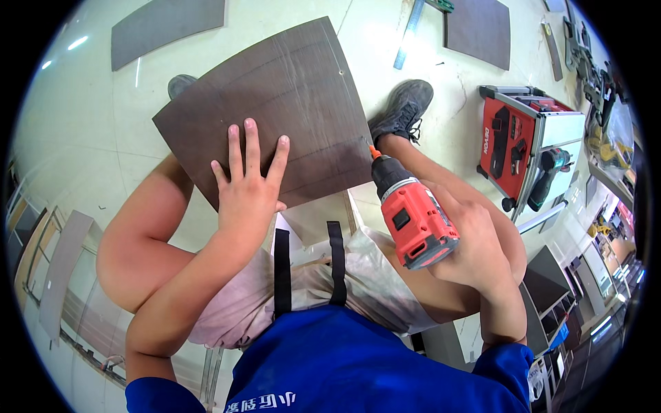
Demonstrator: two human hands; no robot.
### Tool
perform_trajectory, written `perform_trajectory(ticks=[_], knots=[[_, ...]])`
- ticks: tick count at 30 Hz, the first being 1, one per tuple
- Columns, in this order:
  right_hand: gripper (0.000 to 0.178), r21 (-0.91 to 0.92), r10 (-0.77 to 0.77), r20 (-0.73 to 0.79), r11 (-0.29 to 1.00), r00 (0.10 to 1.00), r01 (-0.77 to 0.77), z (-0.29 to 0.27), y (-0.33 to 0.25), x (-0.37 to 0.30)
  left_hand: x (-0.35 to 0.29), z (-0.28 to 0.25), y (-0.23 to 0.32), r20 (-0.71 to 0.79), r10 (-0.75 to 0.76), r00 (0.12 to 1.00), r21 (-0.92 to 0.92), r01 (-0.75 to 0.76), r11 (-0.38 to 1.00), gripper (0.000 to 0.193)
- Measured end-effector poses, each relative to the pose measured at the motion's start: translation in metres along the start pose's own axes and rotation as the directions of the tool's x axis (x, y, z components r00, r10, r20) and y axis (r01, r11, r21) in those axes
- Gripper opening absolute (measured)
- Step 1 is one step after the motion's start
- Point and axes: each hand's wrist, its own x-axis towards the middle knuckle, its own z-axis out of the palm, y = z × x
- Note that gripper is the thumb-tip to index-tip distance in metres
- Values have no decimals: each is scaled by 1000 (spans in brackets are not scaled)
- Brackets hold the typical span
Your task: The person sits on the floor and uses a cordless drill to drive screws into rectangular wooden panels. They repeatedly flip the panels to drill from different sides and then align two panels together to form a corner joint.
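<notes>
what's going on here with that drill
A person has their left hand spread on a dark brown panel while the right hand grips a red drill. The drill's tip is at the panel's right edge; whether it has bitten in is hard to tell. On the floor beyond are another dark panel and a metal ruler.

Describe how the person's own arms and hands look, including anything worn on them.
Short, bright-blue fabric sleeves leave both forearms uncovered. The bare left hand and bare right hand wear no gloves; no rings, watches, cables or markings are visible on either arm.
</notes>
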Motion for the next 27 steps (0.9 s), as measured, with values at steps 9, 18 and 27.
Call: perform_trajectory(ticks=[9, 18, 27], knots=[[58, 14, -33, -1, 999, 999, 33, 2, 2, 11, 0, 2, 1, -16, -3, 1000, 15, 3, 1000, 120], [56, 113, -19, 36, 993, 999, 14, -6, -2, 10, 0, 1, 2, -35, 0, 999, 40, 2, 999, 122], [45, 280, 60, -4, 958, 998, -56, -8, 9, -4, 1, 6, 0, -76, 6, 997, 53, -2, 999, 119]])
